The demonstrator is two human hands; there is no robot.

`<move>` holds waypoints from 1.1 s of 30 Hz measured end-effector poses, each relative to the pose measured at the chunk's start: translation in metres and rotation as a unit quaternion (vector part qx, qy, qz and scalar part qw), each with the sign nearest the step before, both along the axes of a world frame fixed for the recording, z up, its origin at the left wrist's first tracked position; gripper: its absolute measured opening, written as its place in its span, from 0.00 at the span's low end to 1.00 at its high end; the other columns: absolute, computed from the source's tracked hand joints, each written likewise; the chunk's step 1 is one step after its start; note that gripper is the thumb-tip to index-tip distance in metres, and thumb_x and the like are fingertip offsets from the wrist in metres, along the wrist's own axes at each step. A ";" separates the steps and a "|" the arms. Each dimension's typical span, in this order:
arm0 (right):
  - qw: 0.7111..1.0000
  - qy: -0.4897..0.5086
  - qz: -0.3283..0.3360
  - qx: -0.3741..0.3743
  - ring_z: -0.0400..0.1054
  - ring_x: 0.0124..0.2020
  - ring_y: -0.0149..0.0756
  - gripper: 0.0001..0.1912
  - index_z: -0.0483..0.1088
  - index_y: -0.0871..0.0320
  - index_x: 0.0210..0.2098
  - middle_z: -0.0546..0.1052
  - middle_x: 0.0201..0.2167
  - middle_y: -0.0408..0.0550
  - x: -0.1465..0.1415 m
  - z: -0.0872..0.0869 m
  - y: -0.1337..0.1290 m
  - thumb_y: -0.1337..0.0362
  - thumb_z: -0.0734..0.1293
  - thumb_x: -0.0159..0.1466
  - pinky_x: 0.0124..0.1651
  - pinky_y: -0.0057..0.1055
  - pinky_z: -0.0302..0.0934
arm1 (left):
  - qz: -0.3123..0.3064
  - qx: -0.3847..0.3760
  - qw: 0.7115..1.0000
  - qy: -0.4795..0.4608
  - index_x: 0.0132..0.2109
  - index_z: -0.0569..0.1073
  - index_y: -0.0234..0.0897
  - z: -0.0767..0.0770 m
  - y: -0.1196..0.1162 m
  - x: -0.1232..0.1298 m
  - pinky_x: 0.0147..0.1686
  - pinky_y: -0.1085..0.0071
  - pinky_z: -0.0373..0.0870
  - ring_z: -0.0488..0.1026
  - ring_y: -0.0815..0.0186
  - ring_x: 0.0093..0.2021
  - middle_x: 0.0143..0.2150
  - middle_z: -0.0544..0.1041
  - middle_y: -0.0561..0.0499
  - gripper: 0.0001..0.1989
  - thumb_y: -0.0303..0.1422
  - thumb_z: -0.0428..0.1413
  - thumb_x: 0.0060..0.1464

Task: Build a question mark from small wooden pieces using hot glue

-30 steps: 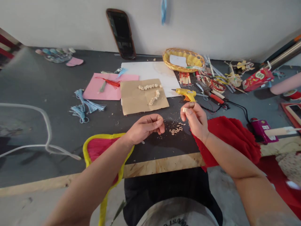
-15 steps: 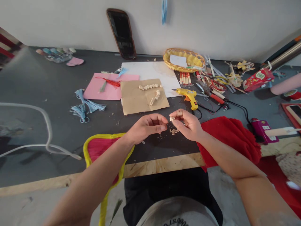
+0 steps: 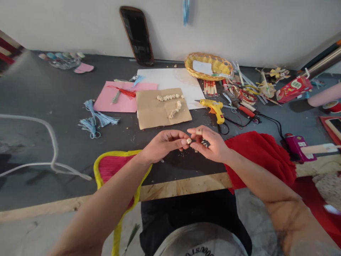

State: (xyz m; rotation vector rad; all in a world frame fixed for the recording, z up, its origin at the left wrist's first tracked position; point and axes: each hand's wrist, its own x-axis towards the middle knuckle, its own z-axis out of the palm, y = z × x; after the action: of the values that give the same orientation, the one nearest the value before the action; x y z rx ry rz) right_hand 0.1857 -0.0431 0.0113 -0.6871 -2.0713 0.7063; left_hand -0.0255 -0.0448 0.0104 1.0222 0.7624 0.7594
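Note:
Between the thumb and fingers of my left hand (image 3: 169, 144) is a small cream knobbly piece (image 3: 189, 141); its exact kind is too small to tell. My right hand (image 3: 211, 143) is close on its right, thumb and fingers apart, with a tan band round one finger. Small pale wooden bits (image 3: 204, 143) lie on the dark table, partly hidden behind the right hand. Beyond my hands, several similar cream pieces (image 3: 175, 110) form two rows on a sheet of brown paper (image 3: 149, 113).
A yellow glue gun (image 3: 214, 106) lies right of the paper, its cord trailing. A wicker basket (image 3: 226, 71), pliers (image 3: 246, 111) and a purple box (image 3: 297, 145) stand farther right. Red cloth (image 3: 255, 156) is under my right forearm. Blue tassels (image 3: 92, 124) lie left.
The cream piece has passed from my right fingers to my left fingertips. My right hand has moved slightly left and its fingers have parted.

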 end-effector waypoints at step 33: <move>0.993 0.014 -0.034 0.115 0.74 0.33 0.31 0.05 0.76 0.55 0.39 0.78 0.33 0.47 -0.001 0.006 0.000 0.69 0.68 0.65 0.36 0.28 0.72 | 0.000 -0.003 1.000 0.005 0.38 0.80 0.32 0.000 -0.001 0.001 0.33 0.76 0.69 0.72 0.71 0.31 0.30 0.79 0.49 0.12 0.36 0.68 0.49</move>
State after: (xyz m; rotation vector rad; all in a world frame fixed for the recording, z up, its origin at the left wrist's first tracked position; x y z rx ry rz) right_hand 0.1844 -0.0434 0.0172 -0.6102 -2.0533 0.4287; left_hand -0.0249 -0.0456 0.0100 1.0211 0.7731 0.7527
